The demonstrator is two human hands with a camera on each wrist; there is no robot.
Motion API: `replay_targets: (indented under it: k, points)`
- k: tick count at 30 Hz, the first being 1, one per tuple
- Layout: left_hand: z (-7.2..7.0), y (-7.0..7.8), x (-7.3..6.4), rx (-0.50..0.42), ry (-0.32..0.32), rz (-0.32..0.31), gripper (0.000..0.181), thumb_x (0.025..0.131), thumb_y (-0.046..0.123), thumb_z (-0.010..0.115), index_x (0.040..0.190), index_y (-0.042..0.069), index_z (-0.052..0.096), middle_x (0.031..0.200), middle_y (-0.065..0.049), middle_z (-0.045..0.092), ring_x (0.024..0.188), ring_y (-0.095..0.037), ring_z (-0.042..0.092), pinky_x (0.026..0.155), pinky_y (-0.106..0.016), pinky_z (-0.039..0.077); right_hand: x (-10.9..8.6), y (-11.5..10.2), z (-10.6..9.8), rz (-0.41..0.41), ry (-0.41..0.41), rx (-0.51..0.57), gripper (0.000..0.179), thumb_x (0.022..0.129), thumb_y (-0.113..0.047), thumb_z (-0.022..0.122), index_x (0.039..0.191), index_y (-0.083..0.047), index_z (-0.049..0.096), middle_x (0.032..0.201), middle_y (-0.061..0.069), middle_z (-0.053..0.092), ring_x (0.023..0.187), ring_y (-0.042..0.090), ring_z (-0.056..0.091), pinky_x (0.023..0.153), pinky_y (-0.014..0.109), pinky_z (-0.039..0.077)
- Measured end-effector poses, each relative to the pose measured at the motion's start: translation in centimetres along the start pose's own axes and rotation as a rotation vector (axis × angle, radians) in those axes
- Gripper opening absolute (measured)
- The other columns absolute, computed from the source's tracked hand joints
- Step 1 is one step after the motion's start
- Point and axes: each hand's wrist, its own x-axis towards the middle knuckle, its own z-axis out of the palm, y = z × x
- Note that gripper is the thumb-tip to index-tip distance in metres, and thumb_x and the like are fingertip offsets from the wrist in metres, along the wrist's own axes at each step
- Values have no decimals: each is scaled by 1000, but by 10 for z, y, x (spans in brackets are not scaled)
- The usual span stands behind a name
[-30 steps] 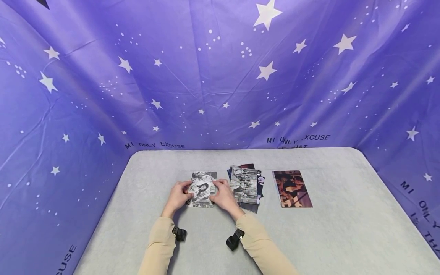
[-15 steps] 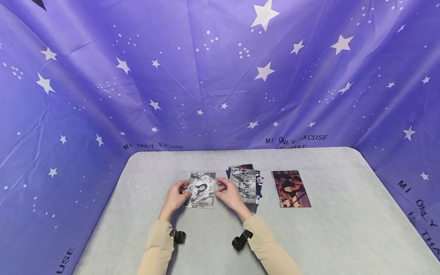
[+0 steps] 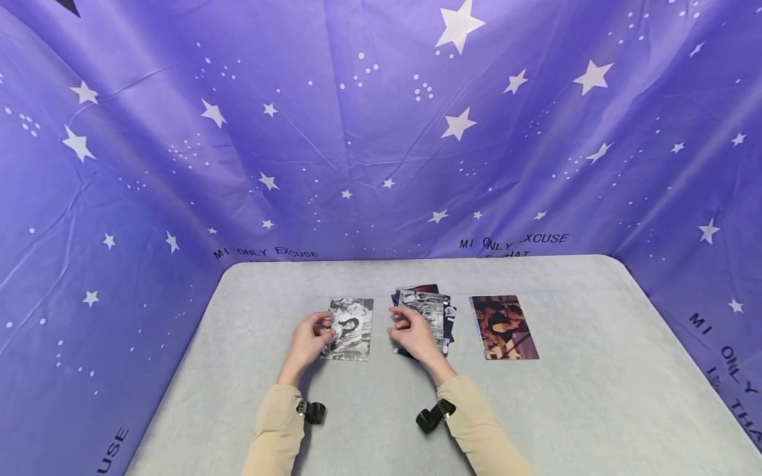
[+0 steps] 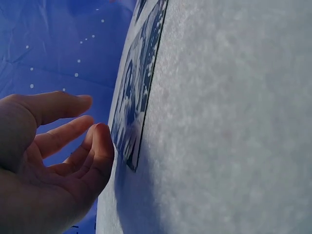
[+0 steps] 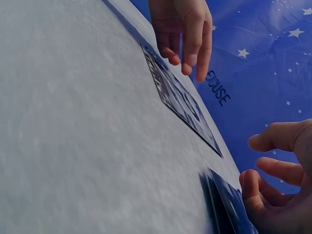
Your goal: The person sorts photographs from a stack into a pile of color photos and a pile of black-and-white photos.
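A black-and-white photo card (image 3: 351, 334) lies flat on the grey table, left of the middle. My left hand (image 3: 307, 345) hovers at its left edge, fingers loosely curved; the left wrist view shows nothing between thumb and fingertips (image 4: 101, 134). To the right, my right hand (image 3: 415, 338) is over the left side of a loose stack of photo cards (image 3: 431, 307), hiding part of it. In the right wrist view its thumb (image 5: 273, 136) and fingers are apart, holding nothing, close above the stack. A black-and-white group picture tops that stack.
A brownish colour photo card (image 3: 506, 327) lies alone to the right of the stack. A purple cloth with white stars (image 3: 369, 132) hangs behind the table (image 3: 565, 410) and along both sides. Each wrist wears a black strapped camera (image 3: 434, 416).
My right hand has let go of the black-and-white photo card's right edge and moved right over the stack. My left hand has eased off the left edge. The card stays in place.
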Motion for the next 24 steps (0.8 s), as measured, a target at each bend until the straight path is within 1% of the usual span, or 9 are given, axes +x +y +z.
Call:
replay_targets:
  k: [6,10,16,20,24]
  points:
    - [4,3,1,-52,-16,-22,34,79,-10,67,112,-10,63,90,-15,62,71,-11,56,63,-18,45,0,1,-16,24,32,-12,39,74,7,71,113,7,64,100,20,65,80,26,63,68,22,48]
    - [8,5,1,-79,-32,-22,33,79,-10,67,112,-10,63,90,-16,63,72,-16,59,63,-18,45,-1,1,-27,35,39,-57,39,76,4,72,114,4,65,101,19,66,82,27,64,70,26,49]
    - [14,6,1,-116,-44,-5,35,78,-11,68,113,-11,62,90,-17,63,75,-20,62,62,-19,47,-3,5,-42,58,49,-82,39,77,4,71,116,6,64,103,20,64,85,29,62,71,30,49]
    - [18,10,1,-136,-50,0,36,77,-11,67,113,-12,61,90,-17,63,75,-19,62,61,-19,47,-5,7,-52,85,73,-133,40,79,0,73,118,3,64,106,18,63,88,28,62,75,33,48]
    - [26,10,1,-158,-70,-7,37,77,-13,67,113,-13,60,91,-20,63,73,-16,60,60,-17,45,-8,9,-61,107,72,-145,44,80,-1,72,122,3,62,110,19,60,92,30,60,78,38,47]
